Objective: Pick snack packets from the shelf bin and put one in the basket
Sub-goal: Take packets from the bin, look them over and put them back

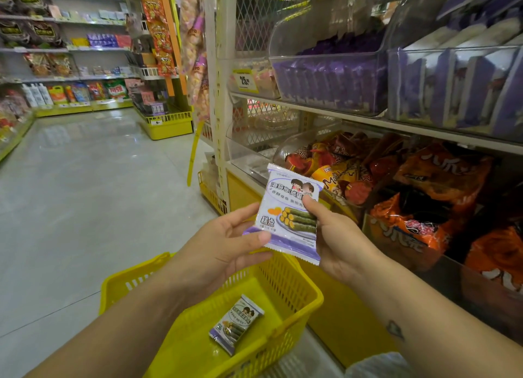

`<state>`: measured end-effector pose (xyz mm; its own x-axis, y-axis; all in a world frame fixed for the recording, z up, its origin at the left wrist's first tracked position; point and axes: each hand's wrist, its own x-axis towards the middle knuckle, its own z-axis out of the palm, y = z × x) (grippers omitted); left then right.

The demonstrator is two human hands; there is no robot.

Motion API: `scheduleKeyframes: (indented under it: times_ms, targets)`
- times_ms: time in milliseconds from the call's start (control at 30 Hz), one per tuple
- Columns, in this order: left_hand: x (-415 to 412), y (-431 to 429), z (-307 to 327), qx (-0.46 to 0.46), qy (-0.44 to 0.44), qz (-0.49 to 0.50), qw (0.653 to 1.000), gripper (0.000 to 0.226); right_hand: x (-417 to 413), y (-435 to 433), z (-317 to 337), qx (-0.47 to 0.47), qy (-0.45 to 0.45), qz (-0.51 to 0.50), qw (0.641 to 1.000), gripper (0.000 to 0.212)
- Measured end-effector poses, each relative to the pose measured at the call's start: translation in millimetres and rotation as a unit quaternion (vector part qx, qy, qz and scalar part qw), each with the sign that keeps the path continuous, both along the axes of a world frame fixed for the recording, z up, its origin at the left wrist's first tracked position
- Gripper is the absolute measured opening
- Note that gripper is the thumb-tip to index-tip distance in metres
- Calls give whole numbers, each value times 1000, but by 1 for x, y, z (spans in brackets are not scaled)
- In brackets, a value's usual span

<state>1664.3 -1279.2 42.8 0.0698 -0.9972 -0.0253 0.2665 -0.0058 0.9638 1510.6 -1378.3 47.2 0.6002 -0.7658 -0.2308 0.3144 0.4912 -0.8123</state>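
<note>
Both hands grip one purple-and-white snack packet [291,216] above the yellow basket [300,290]: left hand [226,247] pinches its lower left corner, right hand [336,236] clasps its right edge. A second matching packet [236,324] lies flat on the basket floor. Clear shelf bin [328,74] of purple packets sits up right.

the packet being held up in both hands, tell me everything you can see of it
The held packet is a small flat pouch of glossy white and lavender film with crimped, serrated top and bottom seams. Its front shows printed characters, two cartoon faces, an orange heart and a plate of green rolls with yellow centres. It is sealed, upright, tilted slightly, facing the camera above the yellow basket. The left hand grips its lower left edge; the right hand holds its right side, thumb on the front.
</note>
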Motion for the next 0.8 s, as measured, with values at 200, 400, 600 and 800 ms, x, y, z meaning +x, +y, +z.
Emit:
scheduleKeyframes:
  times_ms: [200,400,600,800]
  targets:
    - [-14,-5,-9,-83,-110,129,982,54,4,0,2,66,-48,-28,996,33]
    - [-16,-4,-11,-140,-399,196,885,49,4,0,0,18,-41,-35,998,32]
    - [-19,-8,-17,-86,-293,151,940,78,9,12,-2,-184,0,16,983,28]
    - [-14,-12,-18,-70,-144,102,982,99,13,21,-2,-252,9,94,963,30]
